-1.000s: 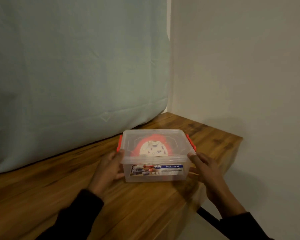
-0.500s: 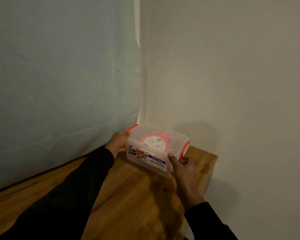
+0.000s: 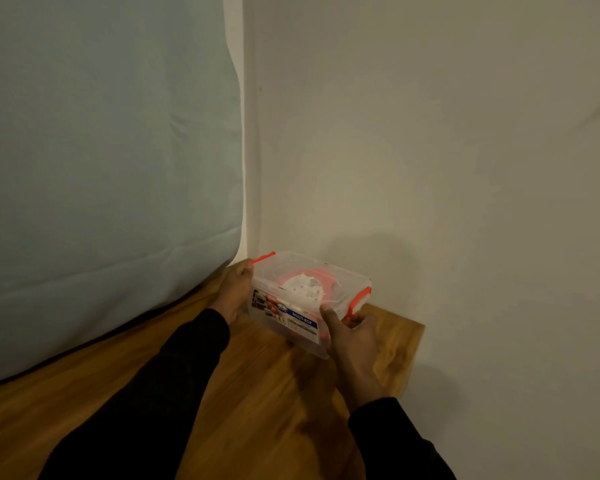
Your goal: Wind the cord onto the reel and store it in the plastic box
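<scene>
A clear plastic box (image 3: 340, 278) with its lid on and red side clips stands in the far corner of the wooden table (image 3: 257, 393). Through the lid I see the red reel (image 3: 307, 284) with its white centre lying inside. My left hand (image 3: 234, 289) grips the box's left end near the red clip. My right hand (image 3: 352, 336) holds the right front corner, thumb on the front wall and fingers round the right clip. The box looks tilted, its left end higher.
A pale blue padded panel (image 3: 111, 168) stands along the table's back edge at left. A cream wall (image 3: 430, 168) closes the corner behind and to the right. The table's right edge (image 3: 414, 358) drops off just past the box.
Both hands have carried the closed box from the middle of the table away into the far corner against the wall. Over the last half second it barely shifted.
</scene>
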